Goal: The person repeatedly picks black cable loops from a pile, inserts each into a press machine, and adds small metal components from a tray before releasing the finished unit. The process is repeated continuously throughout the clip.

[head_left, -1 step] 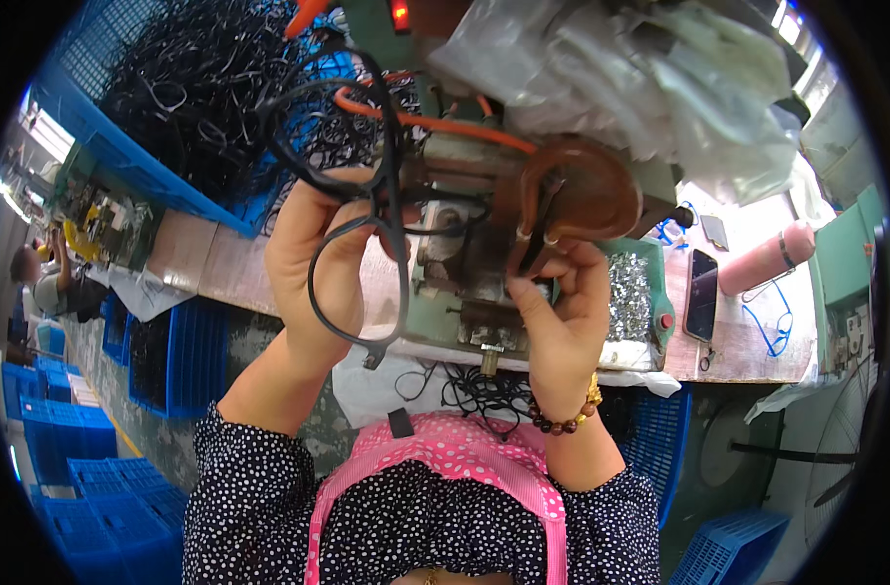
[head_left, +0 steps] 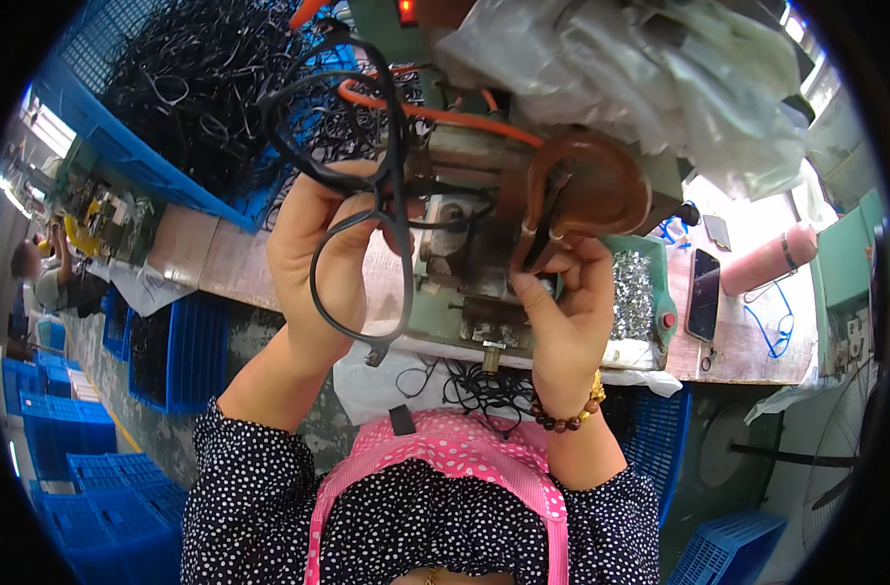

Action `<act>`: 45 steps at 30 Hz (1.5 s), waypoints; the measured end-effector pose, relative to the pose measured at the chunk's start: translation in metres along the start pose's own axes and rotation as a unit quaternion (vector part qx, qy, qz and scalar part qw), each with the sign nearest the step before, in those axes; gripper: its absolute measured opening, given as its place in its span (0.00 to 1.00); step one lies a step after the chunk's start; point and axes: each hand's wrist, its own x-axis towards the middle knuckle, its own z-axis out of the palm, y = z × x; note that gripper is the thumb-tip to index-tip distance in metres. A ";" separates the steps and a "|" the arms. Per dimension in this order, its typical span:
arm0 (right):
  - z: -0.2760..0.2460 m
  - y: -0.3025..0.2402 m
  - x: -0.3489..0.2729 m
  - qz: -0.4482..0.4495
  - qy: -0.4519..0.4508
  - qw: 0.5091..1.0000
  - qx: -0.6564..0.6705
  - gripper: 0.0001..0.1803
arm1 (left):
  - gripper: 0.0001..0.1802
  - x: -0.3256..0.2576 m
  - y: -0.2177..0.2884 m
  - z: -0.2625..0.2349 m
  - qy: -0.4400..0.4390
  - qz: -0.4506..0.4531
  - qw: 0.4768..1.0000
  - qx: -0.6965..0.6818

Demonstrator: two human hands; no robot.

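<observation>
Over on the right, a pink cylindrical bottle (head_left: 772, 259) sits just beside a dark-screened rectangular phone (head_left: 702, 294). Up top, crumpled translucent plastic sheeting (head_left: 620, 73) spreads wide! Bottom right, there's a blue latticed plastic crate (head_left: 728, 549); far left, blurred, apparently a co-worker (head_left: 50, 290).

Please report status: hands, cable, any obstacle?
Left hand holding black cable. Right hand at bench machine, grip unclear. Possibly in the way: brown curved machine part by right fingers.

Head-worn fisheye view from above, facing down and forward over the apron (head_left: 445, 441), left hand (head_left: 313, 255), right hand (head_left: 574, 327) and machine (head_left: 606, 195) near, co-worker (head_left: 49, 289) far left
</observation>
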 end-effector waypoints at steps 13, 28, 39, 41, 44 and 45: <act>-0.046 -0.013 -0.007 -0.012 0.032 0.995 -0.095 0.21 | 0.15 -0.030 -0.003 0.034 -0.181 0.082 0.970 0.139; -0.120 -0.027 -0.013 -0.123 0.168 0.951 -0.228 0.15 | 0.07 -0.013 -0.003 0.033 -0.264 0.131 0.927 0.233; -0.153 0.008 -0.027 -0.187 0.256 0.889 -0.332 0.13 | 0.13 -0.019 -0.017 0.039 -0.204 0.224 0.934 0.188; -0.155 0.006 -0.027 -0.233 0.254 0.855 -0.387 0.12 | 0.14 -0.019 -0.018 0.039 -0.206 0.232 0.933 0.184; -0.158 0.003 -0.023 -0.211 0.231 0.859 -0.405 0.11 | 0.14 -0.019 -0.018 0.040 -0.207 0.229 0.933 0.186; -0.159 0.002 -0.020 -0.137 0.190 0.887 -0.399 0.10 | 0.14 -0.019 -0.018 0.040 -0.209 0.221 0.934 0.187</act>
